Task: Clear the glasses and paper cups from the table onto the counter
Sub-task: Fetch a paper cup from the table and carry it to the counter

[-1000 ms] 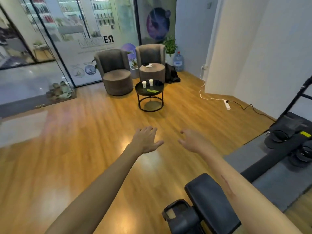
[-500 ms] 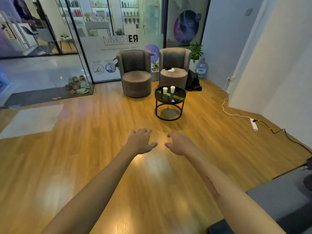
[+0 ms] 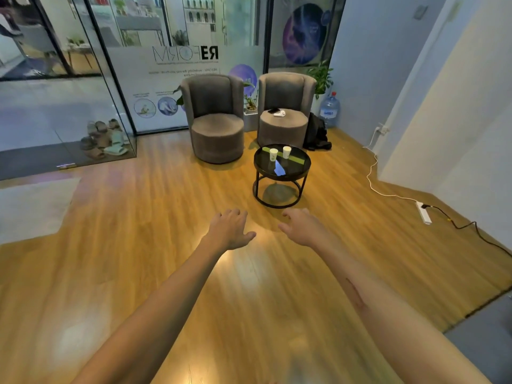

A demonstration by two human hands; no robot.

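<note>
Two white paper cups, the left cup (image 3: 273, 154) and the right cup (image 3: 286, 152), stand side by side on a small round black glass table (image 3: 297, 172) ahead of me. My left hand (image 3: 230, 229) and my right hand (image 3: 300, 226) reach forward over the wooden floor, well short of the table. Both hands hold nothing, and their fingers are relaxed and slightly spread. No glasses and no counter are in view.
Two grey armchairs, the left armchair (image 3: 215, 117) and the right armchair (image 3: 284, 109), stand behind the table. A black bag (image 3: 316, 134) and a water bottle (image 3: 329, 109) sit by the right wall. A power strip (image 3: 424, 212) with cables lies on the floor at right. Glass walls run along the back.
The view has swung to the right and moved closer to the table. The black equipment at lower right has left the frame. Both hands stay held out and empty.
</note>
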